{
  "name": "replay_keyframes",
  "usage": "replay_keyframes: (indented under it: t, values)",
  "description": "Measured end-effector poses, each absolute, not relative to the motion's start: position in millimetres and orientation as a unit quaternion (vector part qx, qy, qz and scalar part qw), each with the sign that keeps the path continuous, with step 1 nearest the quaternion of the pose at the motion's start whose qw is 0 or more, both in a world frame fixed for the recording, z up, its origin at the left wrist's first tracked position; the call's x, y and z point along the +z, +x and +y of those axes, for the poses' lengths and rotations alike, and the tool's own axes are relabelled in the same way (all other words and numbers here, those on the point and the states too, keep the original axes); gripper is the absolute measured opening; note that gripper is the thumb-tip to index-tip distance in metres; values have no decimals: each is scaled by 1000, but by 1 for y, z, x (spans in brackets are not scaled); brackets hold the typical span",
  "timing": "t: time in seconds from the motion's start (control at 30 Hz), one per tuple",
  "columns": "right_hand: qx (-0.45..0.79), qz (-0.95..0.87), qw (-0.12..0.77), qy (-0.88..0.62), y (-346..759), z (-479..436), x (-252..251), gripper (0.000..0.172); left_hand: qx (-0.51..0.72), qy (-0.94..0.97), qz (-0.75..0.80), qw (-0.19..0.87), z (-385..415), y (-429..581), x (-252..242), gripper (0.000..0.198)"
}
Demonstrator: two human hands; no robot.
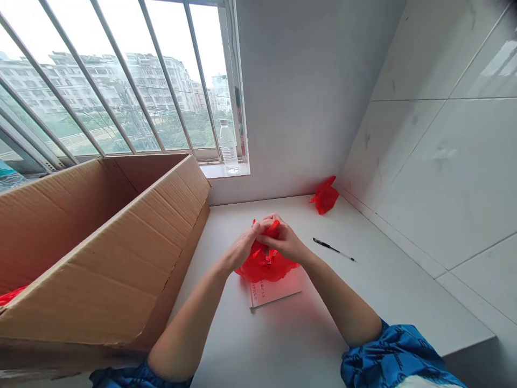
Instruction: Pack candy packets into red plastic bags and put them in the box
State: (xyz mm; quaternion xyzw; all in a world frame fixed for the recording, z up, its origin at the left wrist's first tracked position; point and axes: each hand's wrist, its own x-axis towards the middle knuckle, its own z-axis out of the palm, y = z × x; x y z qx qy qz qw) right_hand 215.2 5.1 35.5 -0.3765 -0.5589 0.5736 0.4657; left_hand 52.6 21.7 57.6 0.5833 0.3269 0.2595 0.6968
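A red plastic bag (pixel 266 265) sits on a white counter (pixel 307 328), over a small sheet of paper with red print (pixel 277 291). My left hand (pixel 241 249) and my right hand (pixel 285 240) meet above it, fingers pinched closed on the bag's gathered top. Both forearms reach in from the bottom edge, with blue patterned sleeves at the elbows.
A large open cardboard box (pixel 100 248) fills the left side, something red showing inside at its lower left. A second tied red bag (pixel 324 196) lies in the far corner. A black pen (pixel 333 249) lies to the right. A water bottle (pixel 228 146) stands on the barred window's sill.
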Motion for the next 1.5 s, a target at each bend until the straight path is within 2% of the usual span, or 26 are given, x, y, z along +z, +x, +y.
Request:
replay_keyframes:
  t: [0.07, 0.17, 0.27, 0.4, 0.47, 0.6, 0.73, 0.83, 1.0, 1.07, 1.13, 1.2, 1.27, 1.4, 1.47, 1.5]
  values:
    - [619, -512, 471, -365, 217, 7, 31, 34, 272, 595, 328, 681, 18, 49, 55, 53]
    - [657, -424, 498, -375, 220, 12, 28, 38, 308, 572, 349, 676, 15, 45, 50, 58]
    - [687, -356, 520, -362, 220, 13, 27, 41, 351, 498, 377, 698, 16, 43, 41, 52]
    - [672, -425, 503, -340, 220, 8, 32, 38, 354, 402, 410, 739, 20, 42, 33, 47]
    - [609, -535, 470, -350, 223, 6, 34, 29, 356, 381, 416, 745, 21, 41, 35, 45]
    - [379, -706, 440, -406, 225, 5, 31, 7, 362, 406, 421, 726, 20, 38, 44, 43]
    - [222, -755, 428, -445, 221, 4, 25, 2, 281, 434, 412, 750, 17, 36, 47, 44]
    - [148, -775, 410, -458, 222, 3, 23, 10, 245, 461, 426, 739, 15, 35, 47, 40]
    - [44, -799, 365, -475, 238, -4, 22, 34, 280, 540, 435, 664, 12, 32, 48, 33]
    - [44, -807, 352, -472, 247, -12, 20, 39, 307, 573, 444, 617, 16, 26, 44, 32]
    - [68, -798, 358, -479, 259, -23, 17, 41, 354, 606, 479, 527, 22, 15, 38, 30]
    - [126, -769, 376, -502, 273, -36, 12, 42, 400, 615, 525, 431, 30, 1, 29, 29]
    - [222, -727, 382, -526, 288, -48, 5, 42, 418, 605, 558, 385, 35, -12, 19, 31]
    - [396, -645, 348, -552, 317, -65, -15, 37, 409, 590, 565, 405, 25, -30, 0, 49]
    - [380, -638, 331, -582, 325, -68, -23, 30, 377, 584, 575, 432, 15, -35, -7, 60]
    - [345, -653, 317, -595, 327, -68, -26, 36, 344, 589, 584, 439, 10, -35, -9, 62]
